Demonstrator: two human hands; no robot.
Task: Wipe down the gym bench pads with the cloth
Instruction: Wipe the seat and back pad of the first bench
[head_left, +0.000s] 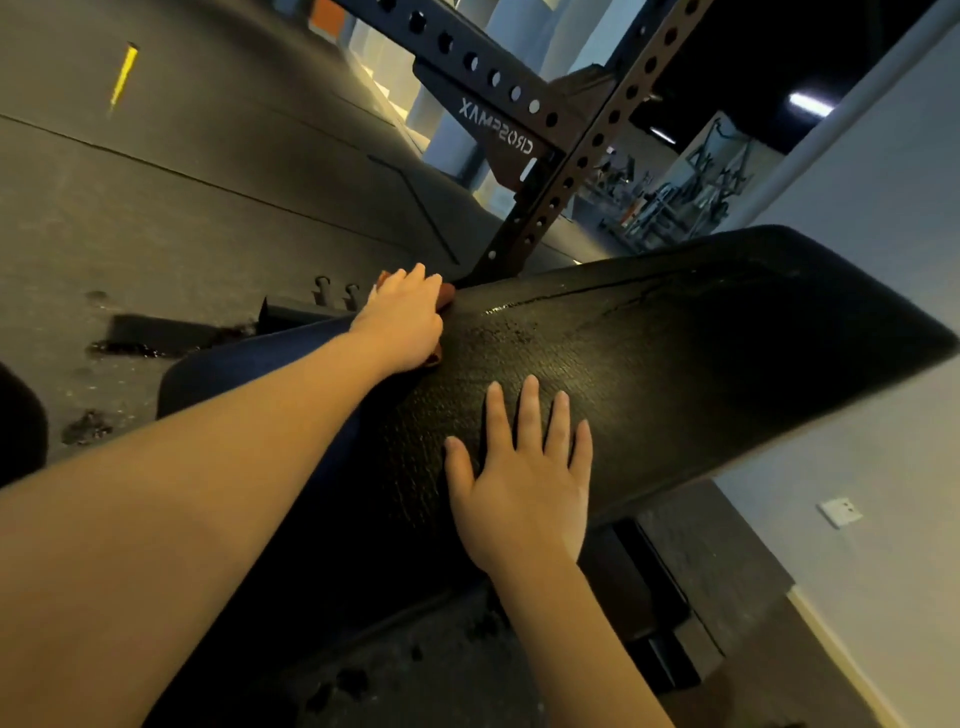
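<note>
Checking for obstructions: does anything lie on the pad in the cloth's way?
Only the right hand, flat on the pad nearer the camera than the cloth under the left hand. Toward the pad's far end, nothing visible.

Two hands (402, 322) (519, 483), one pad (675, 338), maybe one cloth (448, 300)

The bare left arm (208, 467) reaches forward almost straight, and the left hand (400, 322) lies palm-down with its fingers curled over a reddish cloth (447, 296). The right hand (524, 478) lies flat, palm down, with fingers straight and slightly spread and the thumb angled out.
</note>
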